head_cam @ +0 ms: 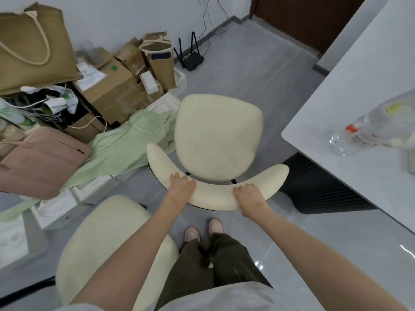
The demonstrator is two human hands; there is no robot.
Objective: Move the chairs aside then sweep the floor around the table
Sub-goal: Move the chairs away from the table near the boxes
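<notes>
One cream chair stands on the grey tiled floor, just beside the corner of the white worktop and turned away from the person. The left hand and the right hand grip its curved backrest, set apart along the rest, fingers curled over the top edge. A second chair, also cream, sits at the person's left. A clear plastic bottle is on the worktop. A green cloth, cardboard boxes and a black router crowd the wall side.
</notes>
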